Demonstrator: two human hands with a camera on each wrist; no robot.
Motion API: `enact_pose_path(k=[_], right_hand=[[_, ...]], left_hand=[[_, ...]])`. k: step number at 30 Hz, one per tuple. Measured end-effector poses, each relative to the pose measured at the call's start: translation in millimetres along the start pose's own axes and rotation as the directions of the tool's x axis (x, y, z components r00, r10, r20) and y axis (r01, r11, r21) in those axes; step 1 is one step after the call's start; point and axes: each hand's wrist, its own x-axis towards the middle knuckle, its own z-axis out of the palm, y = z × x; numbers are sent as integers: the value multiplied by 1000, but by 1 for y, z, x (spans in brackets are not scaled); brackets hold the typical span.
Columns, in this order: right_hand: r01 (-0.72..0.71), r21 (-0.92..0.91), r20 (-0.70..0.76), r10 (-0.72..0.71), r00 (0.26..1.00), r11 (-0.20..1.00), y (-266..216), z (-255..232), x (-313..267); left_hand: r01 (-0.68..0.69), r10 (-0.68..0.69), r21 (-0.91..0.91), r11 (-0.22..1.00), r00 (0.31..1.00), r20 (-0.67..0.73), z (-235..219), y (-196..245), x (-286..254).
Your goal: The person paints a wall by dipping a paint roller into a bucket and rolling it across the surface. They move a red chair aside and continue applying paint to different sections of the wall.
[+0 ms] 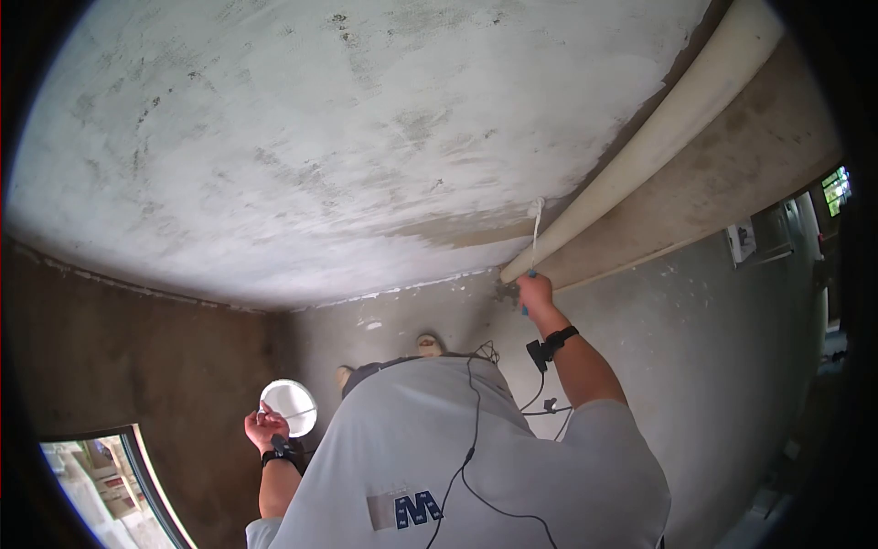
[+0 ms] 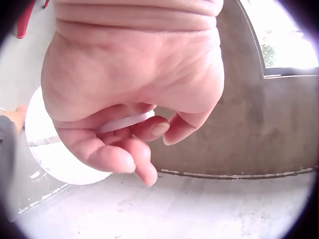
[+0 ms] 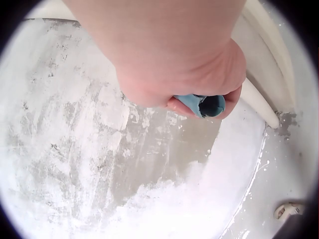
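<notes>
My right hand grips the blue handle of a small paint roller, its fingers wrapped round it in the right wrist view. A white rod runs from the handle up to the white roller head, which is at the wall beside a bare grey-brown patch. My left hand hangs low on the left, fingers curled round the pale bail handle of a round white bucket. The bucket's inside looks bright white, with its detail washed out.
The wall carries patchy white paint. A thick cream pipe slants along its right side, close to the roller. Brown wall with a window stands at left. Cables hang over my shirt; paint specks dot the grey floor.
</notes>
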Motion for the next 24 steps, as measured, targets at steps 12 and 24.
enact_pose_path(k=[12,24], right_hand=[[143,-486,157,-74,985,862,27,83,-51],[601,-529,601,-236,764,598,45,214,-59]], left_hand=[[55,-33,109,993,981,-193,-46,32,7],[102,-130,-96,990,923,-362,-95,66,-7]])
